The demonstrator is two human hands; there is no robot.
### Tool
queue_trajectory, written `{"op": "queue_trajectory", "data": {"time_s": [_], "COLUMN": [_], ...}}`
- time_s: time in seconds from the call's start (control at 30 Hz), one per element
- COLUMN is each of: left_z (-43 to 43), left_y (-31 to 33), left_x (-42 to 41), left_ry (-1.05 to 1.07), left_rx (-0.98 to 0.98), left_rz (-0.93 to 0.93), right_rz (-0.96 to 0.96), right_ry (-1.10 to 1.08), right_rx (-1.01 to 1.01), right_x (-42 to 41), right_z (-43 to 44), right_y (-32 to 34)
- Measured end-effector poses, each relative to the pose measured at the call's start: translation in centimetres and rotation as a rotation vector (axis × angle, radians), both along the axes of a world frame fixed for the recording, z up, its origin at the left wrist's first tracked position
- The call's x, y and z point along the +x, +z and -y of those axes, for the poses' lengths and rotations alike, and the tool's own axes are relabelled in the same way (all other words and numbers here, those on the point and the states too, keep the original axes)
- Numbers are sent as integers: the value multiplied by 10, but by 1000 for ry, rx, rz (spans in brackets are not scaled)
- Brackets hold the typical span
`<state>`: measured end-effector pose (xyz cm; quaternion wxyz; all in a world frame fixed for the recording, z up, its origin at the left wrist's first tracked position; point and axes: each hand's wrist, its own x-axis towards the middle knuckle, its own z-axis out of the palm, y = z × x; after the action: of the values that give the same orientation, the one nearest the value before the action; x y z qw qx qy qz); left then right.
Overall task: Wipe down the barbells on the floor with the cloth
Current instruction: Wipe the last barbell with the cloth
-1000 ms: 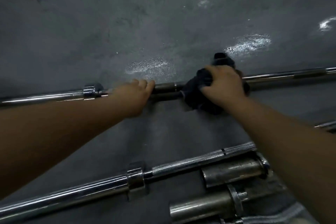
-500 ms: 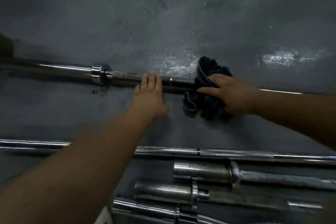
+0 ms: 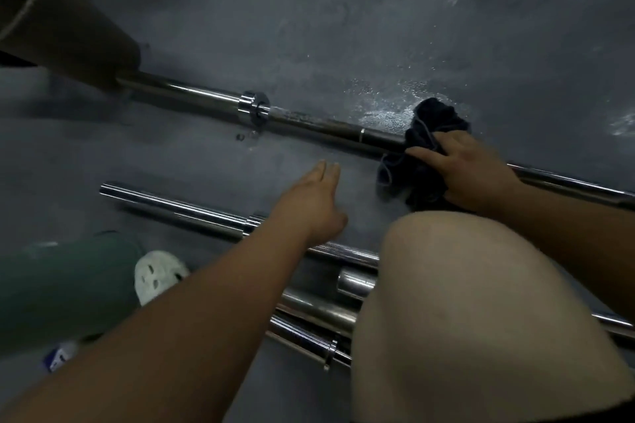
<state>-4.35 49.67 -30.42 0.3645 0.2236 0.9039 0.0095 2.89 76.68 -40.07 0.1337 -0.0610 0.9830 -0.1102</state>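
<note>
Dark cloth [image 3: 426,154] gripped in my right hand [image 3: 470,168] on the barbell [image 3: 319,127]; left hand [image 3: 316,206] flat, empty. My knee [image 3: 464,302] hides the nearer bars [image 3: 178,206]; a brown roll [image 3: 58,27] covers the barbell's end.

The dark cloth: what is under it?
The far barbell runs under the cloth, which the right hand holds. The covered part of the bar and the floor below are hidden.

Open grey floor [image 3: 171,154] crosses mid-frame between the far chrome barbell [image 3: 316,125] and nearer steel bars [image 3: 178,204], while a bare knee [image 3: 464,285] blocks lower right.
</note>
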Motion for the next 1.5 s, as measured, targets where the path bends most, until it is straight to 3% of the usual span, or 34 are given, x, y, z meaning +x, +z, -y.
{"op": "queue_trajectory", "data": {"time_s": [0.23, 0.43, 0.7, 0.87, 1.1, 1.2, 1.3, 1.4, 1.5], "left_z": [-10, -14, -65, -86, -24, 10, 23, 29, 28], "left_y": [-34, -79, -106, -111, -100, -98, -98, -88, -74], "left_x": [-41, -110, -172, -192, -128, -95, -79, -83, -98], "left_ry": [-125, -309, -327, -329, -301, -285, -264, -186, -217], "left_rx": [56, -34, 65, 82, 95, 127, 131, 204, 220], "left_rz": [-71, -245, -343, -330, -313, -237, -210, -180, -137], "right_rz": [-68, -219, -215, -251, -330, -331, -366, -352, -310], "right_ry": [-64, -352, -863, -524, -86, -119, -238, -174, -131], "right_rx": [-54, -70, -77, -66, -2, -6, -166, -372, -343], "right_x": [-4, -20, -107, -124, -3, 4, -41, -87, -80], "right_z": [-3, 16, -18, 1, 13, 38, 92, 144, 129], "right_y": [-17, -23, -9, -8, -18, -27, -20, -4, -4]}}
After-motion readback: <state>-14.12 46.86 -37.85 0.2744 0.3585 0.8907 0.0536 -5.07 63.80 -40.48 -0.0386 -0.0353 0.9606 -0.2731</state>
